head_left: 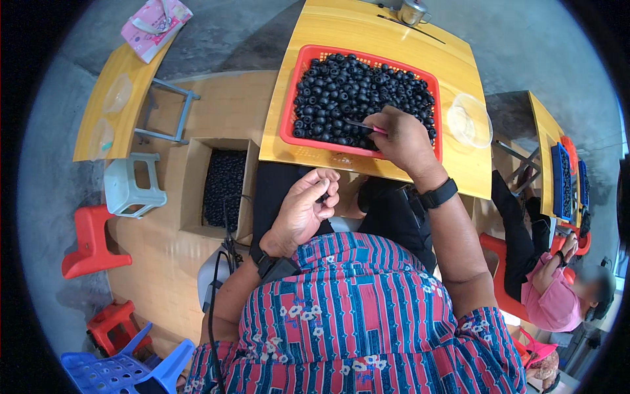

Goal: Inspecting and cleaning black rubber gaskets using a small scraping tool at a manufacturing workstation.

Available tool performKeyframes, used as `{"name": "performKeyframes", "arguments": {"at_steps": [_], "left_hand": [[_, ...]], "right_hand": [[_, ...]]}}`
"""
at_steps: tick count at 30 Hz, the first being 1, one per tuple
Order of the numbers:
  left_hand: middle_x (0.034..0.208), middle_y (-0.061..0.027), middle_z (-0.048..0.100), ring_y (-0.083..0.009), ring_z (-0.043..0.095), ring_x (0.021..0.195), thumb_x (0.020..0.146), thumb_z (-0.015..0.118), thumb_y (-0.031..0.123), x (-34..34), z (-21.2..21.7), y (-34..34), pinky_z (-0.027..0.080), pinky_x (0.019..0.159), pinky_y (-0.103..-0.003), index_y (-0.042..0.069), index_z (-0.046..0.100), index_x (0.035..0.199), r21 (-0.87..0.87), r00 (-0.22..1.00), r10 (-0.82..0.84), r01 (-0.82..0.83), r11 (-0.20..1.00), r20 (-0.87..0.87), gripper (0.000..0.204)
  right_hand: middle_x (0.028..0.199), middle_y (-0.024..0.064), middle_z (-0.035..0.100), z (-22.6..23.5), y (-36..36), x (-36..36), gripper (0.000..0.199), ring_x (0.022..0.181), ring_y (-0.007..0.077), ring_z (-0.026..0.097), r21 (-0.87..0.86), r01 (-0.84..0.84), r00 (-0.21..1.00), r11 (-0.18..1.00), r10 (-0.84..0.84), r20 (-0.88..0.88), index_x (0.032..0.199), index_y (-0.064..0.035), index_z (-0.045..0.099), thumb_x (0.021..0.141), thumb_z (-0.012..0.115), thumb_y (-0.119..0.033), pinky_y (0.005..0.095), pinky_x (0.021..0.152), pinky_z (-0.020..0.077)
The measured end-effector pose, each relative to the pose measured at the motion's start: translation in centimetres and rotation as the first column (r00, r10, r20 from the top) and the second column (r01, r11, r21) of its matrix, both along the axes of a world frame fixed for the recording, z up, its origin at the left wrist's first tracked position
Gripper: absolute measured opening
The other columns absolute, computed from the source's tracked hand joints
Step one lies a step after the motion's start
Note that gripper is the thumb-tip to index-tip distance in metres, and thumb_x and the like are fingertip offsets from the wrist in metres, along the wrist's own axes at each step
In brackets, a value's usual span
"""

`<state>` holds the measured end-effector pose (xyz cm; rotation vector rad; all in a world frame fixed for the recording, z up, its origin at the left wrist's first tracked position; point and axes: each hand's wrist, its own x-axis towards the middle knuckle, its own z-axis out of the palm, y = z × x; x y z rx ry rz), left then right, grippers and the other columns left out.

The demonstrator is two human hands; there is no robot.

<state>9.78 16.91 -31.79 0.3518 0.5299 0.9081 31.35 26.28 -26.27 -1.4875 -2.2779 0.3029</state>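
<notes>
A red plastic basket (287, 118) on the yellow table holds a heap of small round black pieces (348, 85) with holes in them. My right hand (403, 141) is closed over the basket's near right part. It grips a slim pink-handled tool (377, 129), whose thin metal tip (354, 123) points left over the pieces. In front of the table edge, close to my body, my left hand (305, 209) is curled with its fingers bent. A small black piece (322, 197) shows between its fingers, mostly hidden by them.
A clear plastic tub (469, 121) stands right of the basket; a metal mug (412, 12) is at the far edge. On the floor left, a cardboard box (190, 184) holds black pieces. Plastic stools (134, 184) stand farther left. A person in pink (554, 295) sits at right.
</notes>
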Motion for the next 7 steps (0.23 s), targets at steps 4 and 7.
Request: {"name": "performKeyframes", "arguments": {"at_steps": [4,7], "left_hand": [[0.086,0.0036,0.048,-0.0057,0.043,0.069,0.098,0.052,0.018,0.1,0.5,0.2,0.035,0.056,-0.017,0.008,0.053,0.109,0.028,0.999,-0.015,0.016,0.999,-0.036,0.015],[0.085,0.0031,0.047,-0.0041,0.044,0.068,0.098,0.053,0.017,0.6,0.7,0.6,0.034,0.053,-0.015,0.005,0.053,0.117,0.129,0.996,0.018,-0.007,0.992,-0.089,0.023]], "right_hand": [[0.085,0.0111,0.063,0.3,-0.1,0.6,0.022,0.079,0.0222,0.066,-0.058,0.003,0.965,0.998,-0.018,-0.260,0.096,-0.0038,0.071,0.075,0.066,-0.003,0.0326,0.072,0.0510],[0.097,0.0083,0.068,1.2,-1.2,0.6,0.019,0.081,0.0227,0.067,-0.207,-0.042,0.877,0.977,-0.063,-0.477,0.099,-0.0031,0.070,0.080,0.065,-0.005,0.0333,0.077,0.0514]]}}
